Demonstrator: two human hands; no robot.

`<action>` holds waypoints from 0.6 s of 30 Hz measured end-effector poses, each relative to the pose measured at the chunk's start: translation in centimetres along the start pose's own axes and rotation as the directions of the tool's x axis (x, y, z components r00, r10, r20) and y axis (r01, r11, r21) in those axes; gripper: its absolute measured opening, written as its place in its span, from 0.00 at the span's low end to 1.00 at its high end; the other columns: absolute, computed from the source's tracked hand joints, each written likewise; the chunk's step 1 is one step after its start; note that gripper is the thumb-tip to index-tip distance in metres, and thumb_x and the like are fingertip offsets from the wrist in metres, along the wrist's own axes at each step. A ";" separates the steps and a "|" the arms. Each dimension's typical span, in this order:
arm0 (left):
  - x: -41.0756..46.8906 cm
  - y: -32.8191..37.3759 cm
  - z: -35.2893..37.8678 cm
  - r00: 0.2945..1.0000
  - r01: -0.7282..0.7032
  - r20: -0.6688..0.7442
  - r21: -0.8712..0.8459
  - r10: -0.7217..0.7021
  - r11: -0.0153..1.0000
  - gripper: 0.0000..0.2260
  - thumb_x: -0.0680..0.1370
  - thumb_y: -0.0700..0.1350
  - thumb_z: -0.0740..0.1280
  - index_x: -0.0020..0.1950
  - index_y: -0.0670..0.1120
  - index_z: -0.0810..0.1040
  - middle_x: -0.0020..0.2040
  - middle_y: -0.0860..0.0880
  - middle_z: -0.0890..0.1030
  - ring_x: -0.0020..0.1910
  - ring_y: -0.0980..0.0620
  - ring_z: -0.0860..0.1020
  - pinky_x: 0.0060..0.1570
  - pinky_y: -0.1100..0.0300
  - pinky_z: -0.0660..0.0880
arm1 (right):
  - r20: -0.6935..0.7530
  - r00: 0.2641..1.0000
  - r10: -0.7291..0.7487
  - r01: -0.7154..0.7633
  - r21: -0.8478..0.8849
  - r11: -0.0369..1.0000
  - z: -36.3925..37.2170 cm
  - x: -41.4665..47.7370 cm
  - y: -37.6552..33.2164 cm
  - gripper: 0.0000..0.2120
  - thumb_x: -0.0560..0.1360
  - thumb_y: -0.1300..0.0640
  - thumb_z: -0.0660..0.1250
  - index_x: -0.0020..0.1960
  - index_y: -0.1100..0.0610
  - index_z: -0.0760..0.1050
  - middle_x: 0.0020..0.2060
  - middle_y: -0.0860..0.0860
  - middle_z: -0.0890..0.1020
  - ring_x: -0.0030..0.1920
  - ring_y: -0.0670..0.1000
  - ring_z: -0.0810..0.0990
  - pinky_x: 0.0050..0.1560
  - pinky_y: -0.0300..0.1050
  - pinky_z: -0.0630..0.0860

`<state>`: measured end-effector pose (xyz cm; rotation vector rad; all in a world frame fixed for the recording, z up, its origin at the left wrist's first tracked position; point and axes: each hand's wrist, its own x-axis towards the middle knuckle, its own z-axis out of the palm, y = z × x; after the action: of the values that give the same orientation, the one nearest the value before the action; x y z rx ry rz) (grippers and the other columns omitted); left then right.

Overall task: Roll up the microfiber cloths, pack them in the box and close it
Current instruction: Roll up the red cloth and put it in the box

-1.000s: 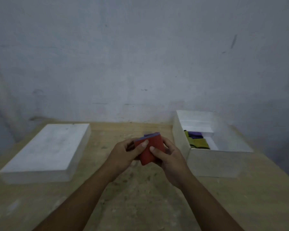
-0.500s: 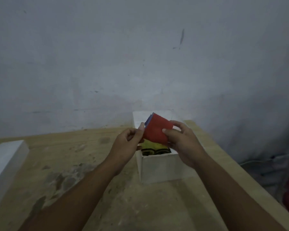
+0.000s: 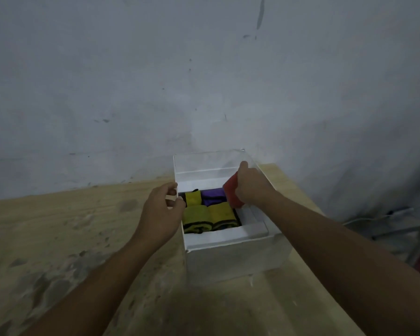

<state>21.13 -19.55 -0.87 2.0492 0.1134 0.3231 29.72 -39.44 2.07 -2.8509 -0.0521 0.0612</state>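
Note:
An open white box (image 3: 235,259) stands on the wooden table against the wall. Inside lie rolled cloths: two yellow-green rolls (image 3: 207,218) at the front, a smaller yellow one (image 3: 193,198) behind them and a purple one (image 3: 214,196) beside it. My right hand (image 3: 251,185) holds a rolled red cloth (image 3: 232,194) at the right side of the box's inside, next to the purple roll. My left hand (image 3: 161,210) hovers at the box's left rim with fingers curled and holds nothing.
The wooden table (image 3: 70,238) stretches to the left and toward me, stained in places. Its right edge runs close beside the box. A grey wall (image 3: 204,81) rises right behind. Cables (image 3: 383,217) lie on the floor at right.
Both hands held the red roll over the table, then above the box. Now my left hand has let go and my right has lowered the roll into the box. The lid has left the view.

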 end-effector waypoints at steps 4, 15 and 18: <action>-0.4 -0.4 0.3 0.998 -0.066 -0.022 0.016 0.067 0.998 0.17 0.80 0.43 0.61 0.70 0.47 0.69 0.59 0.52 0.71 0.48 0.61 0.74 0.44 0.70 0.69 | 0.069 0.995 0.070 -0.066 -0.057 0.996 0.5 1.9 0.6 0.20 0.76 0.63 0.61 0.66 0.68 0.63 0.61 0.61 0.75 0.60 0.59 0.76 0.46 0.43 0.71; -0.4 -1.0 0.2 0.996 -0.087 0.001 0.010 0.087 0.996 0.19 0.81 0.44 0.60 0.72 0.48 0.68 0.60 0.54 0.70 0.48 0.66 0.72 0.41 0.74 0.67 | 0.064 0.992 -0.110 0.127 -0.453 0.882 2.4 2.9 0.7 0.13 0.77 0.66 0.58 0.60 0.62 0.73 0.58 0.59 0.76 0.57 0.60 0.79 0.52 0.53 0.77; -0.4 -1.1 0.1 0.995 -0.097 0.007 0.010 0.096 0.995 0.19 0.81 0.45 0.60 0.72 0.48 0.68 0.60 0.54 0.70 0.48 0.66 0.72 0.40 0.74 0.67 | -0.002 0.973 -0.231 0.185 -0.590 0.786 2.0 2.7 0.3 0.13 0.76 0.65 0.59 0.58 0.60 0.75 0.55 0.56 0.79 0.55 0.58 0.80 0.46 0.51 0.75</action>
<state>20.84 -19.17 -1.89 2.0703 0.0122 0.3766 32.36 -39.09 -0.01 -3.4428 -0.4488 -0.1342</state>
